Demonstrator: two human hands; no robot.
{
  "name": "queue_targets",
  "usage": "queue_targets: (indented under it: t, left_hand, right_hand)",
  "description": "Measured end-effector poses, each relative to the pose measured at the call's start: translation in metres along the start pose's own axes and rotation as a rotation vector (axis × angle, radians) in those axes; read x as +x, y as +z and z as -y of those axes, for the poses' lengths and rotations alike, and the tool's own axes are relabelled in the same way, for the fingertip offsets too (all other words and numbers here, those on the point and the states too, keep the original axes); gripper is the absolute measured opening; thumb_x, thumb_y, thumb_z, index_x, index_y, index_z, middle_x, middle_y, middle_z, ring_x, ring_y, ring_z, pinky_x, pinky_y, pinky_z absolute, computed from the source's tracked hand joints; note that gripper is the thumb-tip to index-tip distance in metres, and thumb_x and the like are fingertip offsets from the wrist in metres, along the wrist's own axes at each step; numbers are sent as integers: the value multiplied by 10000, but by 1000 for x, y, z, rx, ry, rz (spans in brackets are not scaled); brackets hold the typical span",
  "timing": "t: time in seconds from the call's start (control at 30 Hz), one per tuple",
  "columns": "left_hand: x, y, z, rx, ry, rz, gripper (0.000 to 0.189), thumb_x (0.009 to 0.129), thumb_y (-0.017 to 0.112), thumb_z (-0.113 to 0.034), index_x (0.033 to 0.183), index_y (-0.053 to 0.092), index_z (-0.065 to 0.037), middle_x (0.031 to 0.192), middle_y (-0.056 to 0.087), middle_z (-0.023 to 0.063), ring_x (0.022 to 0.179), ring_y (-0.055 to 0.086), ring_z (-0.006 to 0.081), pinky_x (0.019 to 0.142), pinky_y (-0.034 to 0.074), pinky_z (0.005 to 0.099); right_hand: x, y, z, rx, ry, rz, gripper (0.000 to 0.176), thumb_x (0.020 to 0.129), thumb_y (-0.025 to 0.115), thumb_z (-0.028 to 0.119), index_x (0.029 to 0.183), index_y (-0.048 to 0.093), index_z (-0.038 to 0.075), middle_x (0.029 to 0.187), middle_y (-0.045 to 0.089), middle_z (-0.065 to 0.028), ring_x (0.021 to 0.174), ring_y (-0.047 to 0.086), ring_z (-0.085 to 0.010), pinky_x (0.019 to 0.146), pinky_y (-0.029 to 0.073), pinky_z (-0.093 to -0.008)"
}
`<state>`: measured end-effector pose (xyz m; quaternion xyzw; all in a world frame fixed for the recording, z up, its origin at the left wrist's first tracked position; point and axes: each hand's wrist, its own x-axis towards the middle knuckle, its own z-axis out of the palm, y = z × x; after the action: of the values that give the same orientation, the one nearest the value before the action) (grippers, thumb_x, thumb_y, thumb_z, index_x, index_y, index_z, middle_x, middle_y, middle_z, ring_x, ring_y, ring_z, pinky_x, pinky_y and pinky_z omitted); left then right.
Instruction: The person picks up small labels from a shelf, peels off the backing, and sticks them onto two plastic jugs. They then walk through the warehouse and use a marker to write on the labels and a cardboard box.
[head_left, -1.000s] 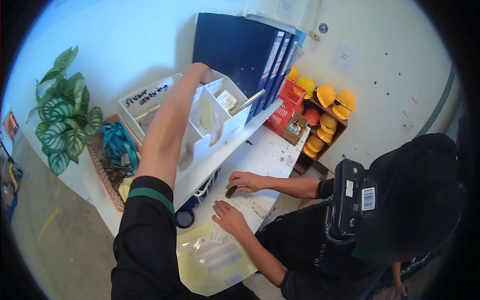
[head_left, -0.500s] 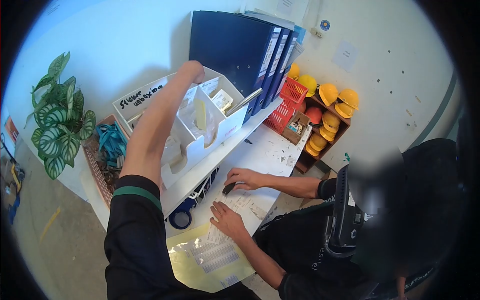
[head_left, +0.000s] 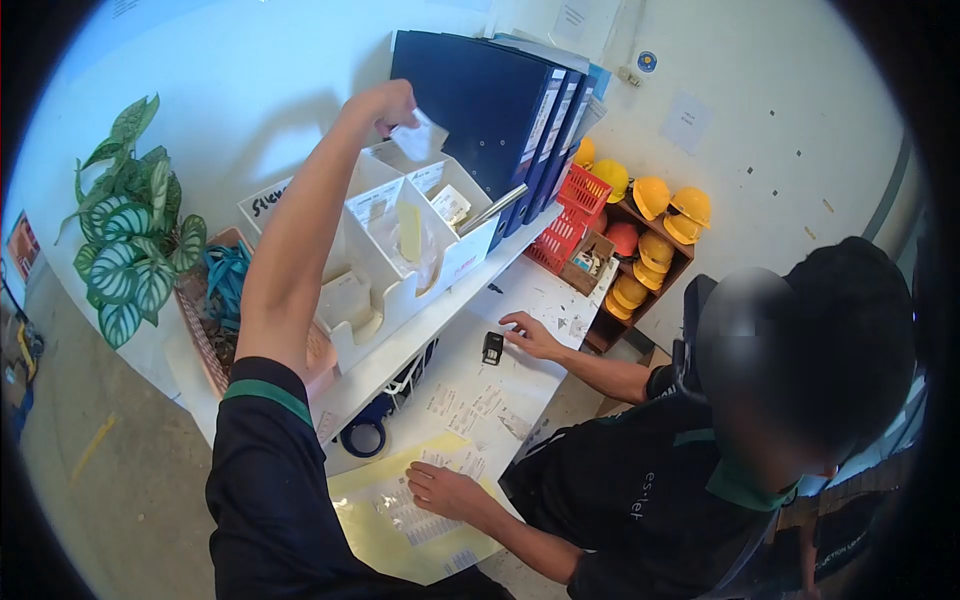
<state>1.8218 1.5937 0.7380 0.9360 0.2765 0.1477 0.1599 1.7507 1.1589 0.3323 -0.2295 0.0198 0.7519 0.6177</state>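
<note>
White packet (head_left: 418, 138), now raised over the divided organizer (head_left: 470, 256), hangs near a blue binder (head_left: 460, 90); the left hand's (head_left: 388, 102) fingers pinch its edge; the right hand is unseen, its fingers' state unclear.

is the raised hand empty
No, the raised hand holds a thin white sheet by the white organiser.

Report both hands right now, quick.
Left hand: closed on a thin white piece, above the white organizer.
Right hand: out of view, so its state cannot be told.
</note>
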Motion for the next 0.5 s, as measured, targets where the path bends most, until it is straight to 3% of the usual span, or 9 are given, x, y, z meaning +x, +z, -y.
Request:
queue_targets:
  t: [0.03,0.1,0.13,0.23,0.4,0.5]
  left_hand:
    - [-6,-8,-4,7,2,-4,190,777,662,-159,869,662,7,779,642,124,660,630,189,514,536,305]
    - [-21,-22,-19,-120,16,-17,186,784,660,-167,875,665,-4,758,634,94,643,618,168,529,544,303]
    - [-34,-28,-27,-158,51,-22,207,794,657,-198,889,662,-15,761,626,69,661,604,143,549,534,278]
    - [-67,-44,-46,-250,163,-29,230,807,651,-245,896,653,-33,763,616,47,662,567,117,561,505,241]
    - [-160,-53,-94,-431,369,-80,258,815,651,-301,899,640,-58,771,605,9,638,508,74,552,464,215]
    - [-210,-53,-127,-491,473,-25,274,822,646,-307,932,633,-56,791,610,-6,653,509,52,555,466,210]
  right_hand:
    - [5,-8,-1,-1,-1,8,189,820,527,157,897,625,15,960,592,-89,1025,527,-248,907,415,-322]
    - [16,-31,2,-241,-27,223,278,911,491,163,1171,501,67,1020,577,-79,939,536,-219,818,429,-375]
    - [10,-33,-3,-328,-52,250,278,901,504,161,1161,510,62,1019,583,-78,944,540,-214,825,428,-372]
    - [-67,-19,-25,-615,-78,0,278,873,542,155,1129,539,47,1016,600,-77,958,552,-201,846,428,-361]
    - [-264,27,-67,-1053,-68,-299,281,826,607,146,1077,588,22,1012,629,-76,981,572,-179,882,426,-344]
    - [-310,82,-60,-1259,-326,-360,283,797,645,141,1045,617,6,1009,647,-75,995,584,-166,903,426,-334]
